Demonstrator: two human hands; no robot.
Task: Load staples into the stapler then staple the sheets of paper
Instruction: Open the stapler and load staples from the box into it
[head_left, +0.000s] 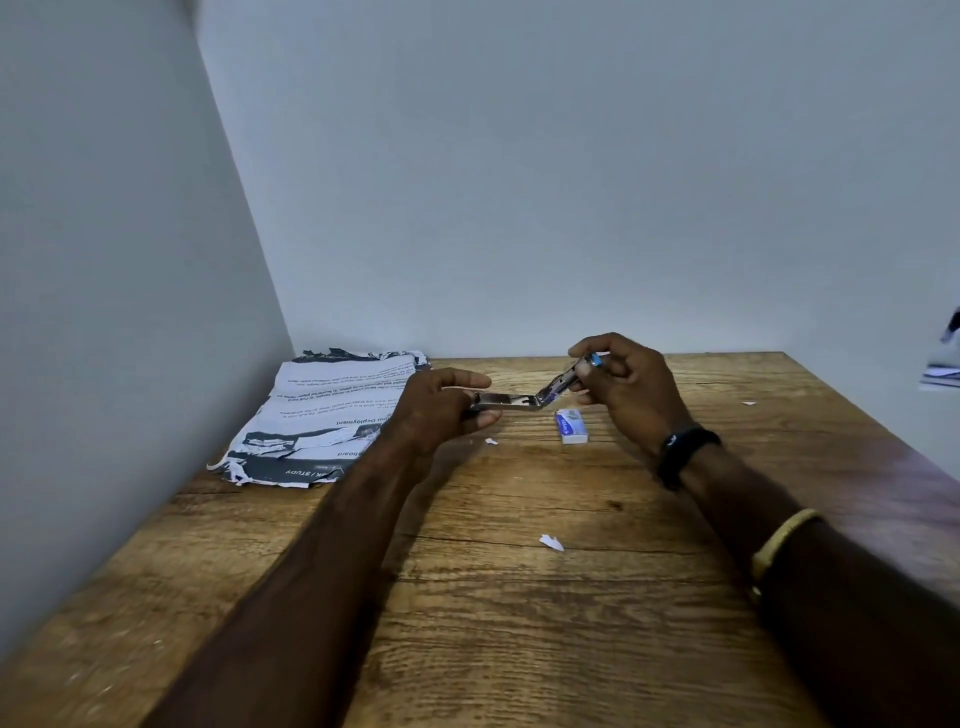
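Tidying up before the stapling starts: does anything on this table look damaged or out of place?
Yes. The printed sheets of paper by the left wall are crumpled, with ragged, torn edges. Small white scraps lie scattered on the wooden table.

Dim, soft light — wide-angle edge distortion

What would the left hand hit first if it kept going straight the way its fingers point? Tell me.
The left hand points rightward along the opened stapler it holds, so it would likely meet the right hand gripping the raised top. The staple box lies nearer the camera, probably off that line; depth is unclear.
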